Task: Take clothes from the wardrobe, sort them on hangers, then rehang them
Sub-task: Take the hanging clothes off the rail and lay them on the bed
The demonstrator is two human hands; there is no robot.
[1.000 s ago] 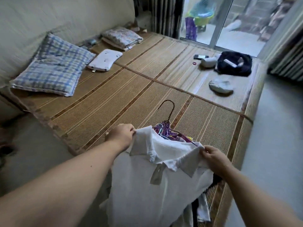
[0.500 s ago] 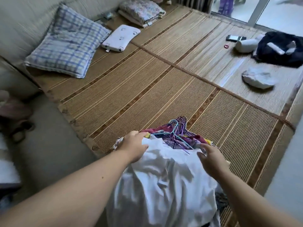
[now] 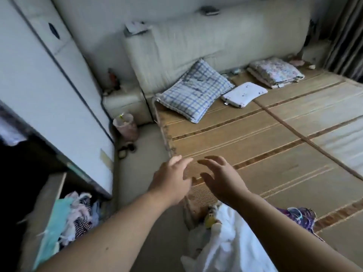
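Left hand (image 3: 170, 181) and right hand (image 3: 222, 180) both empty; fingers spread and loosely bent; held close together in the air above the bed (image 3: 255, 154) corner; nothing gripped. Task clothes lie under the right forearm at the bed's near edge: white garment (image 3: 225, 244) draped over the edge; purple garments (image 3: 300, 216) just beside it on the mat; can't tell whether hangers are among them. Wardrobe (image 3: 49, 85) at left, door open; more clothes (image 3: 76, 214) low inside, shelf or drawer unclear. Reads as the fetch step: one batch on the bed, view facing the wardrobe side. Next move probably a reach left into the dark opening; needs a firm grip on hanger hooks or a bunch of fabric; risk of snagging on the door edge.
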